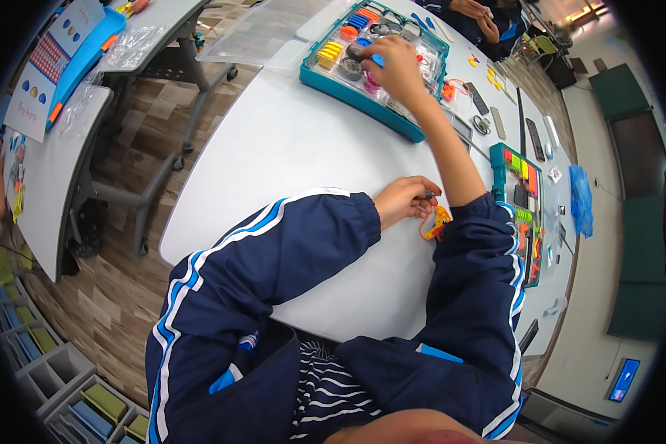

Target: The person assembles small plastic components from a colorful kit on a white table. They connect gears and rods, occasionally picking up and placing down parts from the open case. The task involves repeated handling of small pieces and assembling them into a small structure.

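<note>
My left hand (407, 200) is closed in a pinch on a small dark grey piece (431, 194) above the white table. Just beside its fingers, partly behind my right sleeve, is an orange and yellow plastic part (436, 223) with a thin orange loop. My right hand (394, 65) reaches across into a teal parts case (374, 106). Its fingers are bent among the pieces, a bit of blue showing between thumb and forefinger; what they grip is hard to make out. Near these fingertips lie dark wheels (350, 69), yellow pieces (330, 53) and an orange round piece (349, 33).
A second teal case (500, 174) of coloured blocks sits right of my right arm. A clear plastic lid (263, 33) lies behind on the left. Small electronic parts (481, 124) and a blue bag (581, 200) are farther right. Another person's hands (481, 18) are at the far side.
</note>
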Demonstrator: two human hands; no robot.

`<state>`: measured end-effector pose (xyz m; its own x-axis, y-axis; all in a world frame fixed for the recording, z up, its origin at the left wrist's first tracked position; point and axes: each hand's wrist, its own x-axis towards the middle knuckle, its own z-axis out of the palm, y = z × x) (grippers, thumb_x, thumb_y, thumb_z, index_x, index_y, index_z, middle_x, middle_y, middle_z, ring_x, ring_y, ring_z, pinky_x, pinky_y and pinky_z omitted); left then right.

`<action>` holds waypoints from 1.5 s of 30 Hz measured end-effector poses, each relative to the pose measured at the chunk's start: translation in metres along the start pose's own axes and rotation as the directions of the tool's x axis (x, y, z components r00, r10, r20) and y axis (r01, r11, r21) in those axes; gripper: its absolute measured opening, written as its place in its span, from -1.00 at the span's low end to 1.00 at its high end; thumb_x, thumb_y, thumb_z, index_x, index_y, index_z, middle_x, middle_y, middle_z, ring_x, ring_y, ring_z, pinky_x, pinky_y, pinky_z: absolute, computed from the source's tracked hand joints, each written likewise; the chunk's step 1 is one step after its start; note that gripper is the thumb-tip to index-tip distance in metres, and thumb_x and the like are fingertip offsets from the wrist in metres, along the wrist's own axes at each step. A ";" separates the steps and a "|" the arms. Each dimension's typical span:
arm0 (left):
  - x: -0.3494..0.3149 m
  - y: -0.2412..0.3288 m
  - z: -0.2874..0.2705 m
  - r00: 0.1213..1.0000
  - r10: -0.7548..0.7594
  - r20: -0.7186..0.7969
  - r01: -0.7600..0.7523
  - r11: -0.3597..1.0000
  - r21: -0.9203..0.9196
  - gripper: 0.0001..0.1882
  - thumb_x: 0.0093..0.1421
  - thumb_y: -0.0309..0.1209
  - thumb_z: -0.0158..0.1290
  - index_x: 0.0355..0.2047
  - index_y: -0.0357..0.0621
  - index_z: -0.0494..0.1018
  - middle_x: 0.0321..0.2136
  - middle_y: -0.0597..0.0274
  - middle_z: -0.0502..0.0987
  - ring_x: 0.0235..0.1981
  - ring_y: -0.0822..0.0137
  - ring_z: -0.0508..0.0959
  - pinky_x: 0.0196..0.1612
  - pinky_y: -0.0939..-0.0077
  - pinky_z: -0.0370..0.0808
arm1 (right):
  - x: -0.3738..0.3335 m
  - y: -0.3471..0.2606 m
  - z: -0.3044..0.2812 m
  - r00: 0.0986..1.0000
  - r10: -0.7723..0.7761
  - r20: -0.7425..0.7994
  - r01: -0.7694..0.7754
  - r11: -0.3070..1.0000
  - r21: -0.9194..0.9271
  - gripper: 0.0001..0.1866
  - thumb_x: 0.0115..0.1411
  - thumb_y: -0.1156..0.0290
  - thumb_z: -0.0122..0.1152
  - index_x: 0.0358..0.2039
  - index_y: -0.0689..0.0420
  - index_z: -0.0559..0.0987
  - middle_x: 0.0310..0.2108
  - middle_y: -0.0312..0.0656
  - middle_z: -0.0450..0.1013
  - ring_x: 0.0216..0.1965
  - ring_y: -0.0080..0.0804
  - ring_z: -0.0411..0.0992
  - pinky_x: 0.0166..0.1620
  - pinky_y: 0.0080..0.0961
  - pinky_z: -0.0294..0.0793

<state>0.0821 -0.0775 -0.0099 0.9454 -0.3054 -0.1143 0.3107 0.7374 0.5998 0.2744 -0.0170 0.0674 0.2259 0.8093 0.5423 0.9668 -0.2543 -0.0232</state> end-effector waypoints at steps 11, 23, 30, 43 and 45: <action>0.005 -0.001 -0.004 1.000 -0.022 -0.004 0.022 0.999 0.024 -0.66 0.29 -0.51 -0.22 0.02 -0.31 0.40 -0.20 0.12 0.49 -0.26 0.43 0.51 -0.07 0.48 0.50 | -0.020 -0.014 -0.014 0.989 0.039 0.144 -0.079 0.956 0.281 -0.65 0.28 0.47 0.16 0.09 0.05 0.55 0.09 -0.14 0.50 0.17 -0.15 0.38 0.24 -0.27 0.29; -0.002 0.007 -0.001 0.995 0.059 0.076 -0.076 0.967 0.242 -0.60 0.37 -0.40 -0.05 0.17 -0.27 0.34 -0.09 0.13 0.54 -0.24 0.48 0.51 -0.08 0.54 0.49 | -0.243 -0.101 -0.132 0.747 0.665 -0.021 -0.585 0.672 0.454 -0.72 0.31 0.28 0.18 -0.03 0.10 0.63 -0.08 -0.20 0.59 0.01 -0.36 0.51 0.06 -0.35 0.44; -0.008 0.013 -0.007 0.962 -0.041 0.272 -0.089 0.890 0.447 -0.55 0.41 -0.32 -0.03 0.24 -0.23 0.27 -0.26 0.35 0.49 -0.43 0.57 0.44 -0.24 0.61 0.40 | -0.264 -0.118 -0.123 0.818 0.565 -0.108 -0.482 0.775 0.408 -0.70 0.15 0.39 0.33 -0.10 0.15 0.65 -0.14 -0.12 0.52 -0.03 -0.20 0.47 0.04 -0.36 0.43; -0.010 0.012 -0.007 0.967 -0.082 0.243 -0.057 0.856 0.513 -0.59 0.49 -0.12 -0.16 0.05 -0.23 0.39 -0.35 0.39 0.48 -0.62 0.60 0.27 -0.45 0.69 0.30 | -0.258 -0.132 -0.122 0.776 0.627 -0.071 -0.538 0.716 0.445 -0.75 0.11 0.40 0.42 -0.18 0.15 0.71 -0.46 -0.23 0.39 -0.41 -0.41 0.36 -0.30 -0.48 0.38; -0.010 0.014 -0.008 0.970 -0.089 0.227 -0.049 0.843 0.536 -0.62 0.48 -0.14 -0.12 0.00 -0.23 0.41 -0.32 0.33 0.51 -0.57 0.57 0.39 -0.41 0.69 0.39 | -0.259 -0.131 -0.121 0.788 0.610 -0.085 -0.526 0.738 0.424 -0.76 0.10 0.38 0.42 -0.20 0.16 0.71 -0.46 -0.21 0.41 -0.38 -0.39 0.37 -0.27 -0.45 0.39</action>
<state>0.0773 -0.0597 -0.0066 0.8667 -0.4986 0.0160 0.1629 0.3133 0.9356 0.0744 -0.2571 0.0322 0.7578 0.4375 0.4840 0.6448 -0.3886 -0.6582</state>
